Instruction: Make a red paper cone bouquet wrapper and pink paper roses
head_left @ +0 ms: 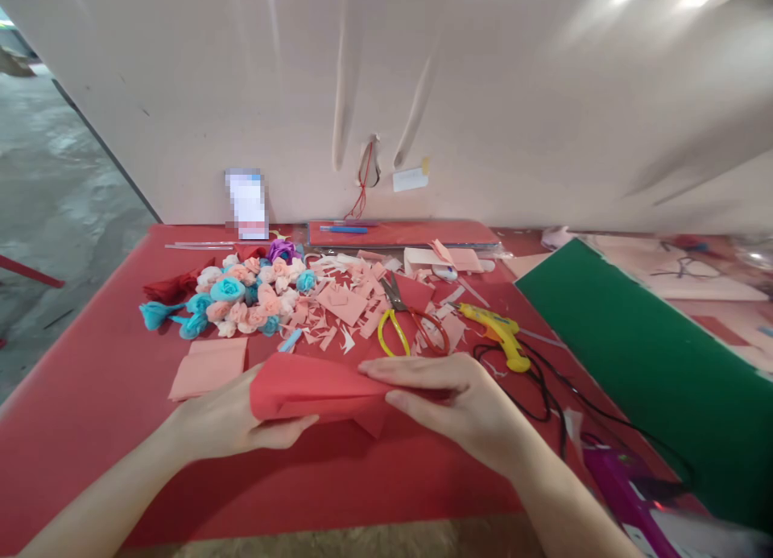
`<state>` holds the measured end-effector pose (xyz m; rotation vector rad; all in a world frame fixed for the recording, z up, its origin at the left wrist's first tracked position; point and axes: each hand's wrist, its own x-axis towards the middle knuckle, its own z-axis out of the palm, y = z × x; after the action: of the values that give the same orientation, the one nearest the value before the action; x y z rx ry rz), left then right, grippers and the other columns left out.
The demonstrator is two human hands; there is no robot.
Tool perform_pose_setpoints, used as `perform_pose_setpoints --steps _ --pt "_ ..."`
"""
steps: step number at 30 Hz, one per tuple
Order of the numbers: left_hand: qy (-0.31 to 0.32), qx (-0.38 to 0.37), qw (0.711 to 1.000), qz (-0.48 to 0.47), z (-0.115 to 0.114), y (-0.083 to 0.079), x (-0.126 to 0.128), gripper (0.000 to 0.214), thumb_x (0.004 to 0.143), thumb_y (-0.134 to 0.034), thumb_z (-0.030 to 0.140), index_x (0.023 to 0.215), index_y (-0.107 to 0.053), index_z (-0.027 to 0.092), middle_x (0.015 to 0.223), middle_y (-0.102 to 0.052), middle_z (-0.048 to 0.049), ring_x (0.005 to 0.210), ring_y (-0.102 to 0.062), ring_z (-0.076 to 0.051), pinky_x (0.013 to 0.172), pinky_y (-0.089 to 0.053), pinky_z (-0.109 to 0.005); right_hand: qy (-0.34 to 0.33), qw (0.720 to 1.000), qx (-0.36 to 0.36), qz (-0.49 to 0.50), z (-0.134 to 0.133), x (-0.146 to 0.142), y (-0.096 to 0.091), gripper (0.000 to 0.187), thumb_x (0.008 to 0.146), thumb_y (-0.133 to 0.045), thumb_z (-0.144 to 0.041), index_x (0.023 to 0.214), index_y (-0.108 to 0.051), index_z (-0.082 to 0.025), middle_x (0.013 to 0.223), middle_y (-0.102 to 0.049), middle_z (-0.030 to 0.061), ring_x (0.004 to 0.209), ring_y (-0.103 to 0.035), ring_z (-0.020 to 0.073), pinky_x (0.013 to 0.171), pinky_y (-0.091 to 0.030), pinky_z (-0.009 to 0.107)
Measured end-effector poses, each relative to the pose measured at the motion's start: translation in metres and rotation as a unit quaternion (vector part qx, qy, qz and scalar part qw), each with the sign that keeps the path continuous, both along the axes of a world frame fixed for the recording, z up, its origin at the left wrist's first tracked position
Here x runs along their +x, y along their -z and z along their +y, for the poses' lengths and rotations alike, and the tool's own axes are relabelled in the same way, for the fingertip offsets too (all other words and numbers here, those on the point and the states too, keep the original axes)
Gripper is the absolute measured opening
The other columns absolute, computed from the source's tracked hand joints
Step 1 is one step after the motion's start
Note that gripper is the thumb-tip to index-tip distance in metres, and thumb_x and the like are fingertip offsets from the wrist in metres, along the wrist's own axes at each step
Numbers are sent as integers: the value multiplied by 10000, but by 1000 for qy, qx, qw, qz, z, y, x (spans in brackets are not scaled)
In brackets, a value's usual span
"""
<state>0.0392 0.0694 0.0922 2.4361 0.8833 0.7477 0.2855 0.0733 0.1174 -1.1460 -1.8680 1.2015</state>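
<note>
A folded red paper sheet [314,390] is held just above the red table [90,381] between both hands. My left hand [233,421] grips its left end, thumb under the lower edge. My right hand [452,401] pinches its right part, fingers laid along the top fold. Behind the hands lie scissors [407,324] with yellow and red handles among several pink paper scraps. A yellow glue gun [498,332] lies to their right, its black cord running toward the front right.
A pile of pink, white and blue paper flowers [245,296] sits at the back left. A pink paper square [208,369] lies near my left hand. A green sheet [658,365] covers the right side. A wall stands behind the table.
</note>
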Motion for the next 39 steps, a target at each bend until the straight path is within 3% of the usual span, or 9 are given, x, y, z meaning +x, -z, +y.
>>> perform_pose_setpoints --steps 7,13,17,20,24,27,30,34,39 --pt "-11 -64 998 -27 -4 1 2 176 795 -479 191 916 -605 205 875 -687 -9 763 -639 -161 732 -531 -232 38 997 61 2 -7 -4 1 266 711 -624 -133 933 -691 -261 966 -690 -7 943 -640 164 872 -507 232" --pt "-46 -118 984 -124 -4 -5 9 219 733 -549 135 942 -607 167 931 -693 -41 825 -654 -181 752 -536 -239 54 992 114 7 -8 -13 5 272 723 -607 -119 954 -685 -240 988 -686 12 952 -637 167 886 -504 259" --pt "-113 -158 958 -209 -6 -4 15 276 635 -674 164 906 -625 178 894 -709 -35 798 -670 -215 715 -567 -273 64 986 151 0 -11 -18 8 278 734 -592 -116 965 -682 -243 986 -687 18 952 -638 188 885 -513 319" --pt "-186 -158 932 -267 -9 -4 20 155 633 -665 145 779 -638 188 756 -721 5 668 -682 -192 604 -582 -236 75 978 193 -2 -13 -22 9 278 745 -578 -116 971 -680 -241 989 -686 22 951 -638 199 893 -510 357" --pt "-260 -155 915 -267 -11 -7 25 44 607 -665 170 594 -627 187 575 -689 28 524 -655 -189 472 -563 -229 77 972 222 -3 -14 -25 8 276 757 -562 -118 977 -679 -236 996 -682 25 950 -638 203 892 -510 370" --pt "-295 -178 898 -275 -12 -9 27 47 599 -670 189 580 -628 185 577 -687 26 536 -653 -187 488 -559 -227 74 973 220 -2 -13 -26 8 263 749 -572 -114 965 -685 -214 975 -690 32 932 -646 196 895 -509 349" --pt "-282 -181 898 -286 -11 -10 26 40 622 -645 195 585 -638 182 601 -695 23 542 -649 -179 510 -555 -224 75 975 207 -6 -11 -25 7 259 748 -579 -121 961 -687 -222 975 -691 29 938 -644 198 900 -505 355" --pt "-265 -184 910 -261 -9 -11 23 193 660 -617 214 477 -576 169 482 -628 34 439 -573 -132 440 -506 -190 74 980 186 -8 -9 -24 3 262 747 -572 -131 950 -691 -248 977 -689 17 935 -645 205 898 -505 366" --pt "-229 -267 895 -275 -9 -10 17 245 747 -555 295 538 -579 168 536 -615 16 522 -578 -139 500 -506 -204 74 989 125 -11 -4 -22 -2 248 735 -588 -148 924 -699 -262 958 -694 0 938 -643 208 885 -516 341"
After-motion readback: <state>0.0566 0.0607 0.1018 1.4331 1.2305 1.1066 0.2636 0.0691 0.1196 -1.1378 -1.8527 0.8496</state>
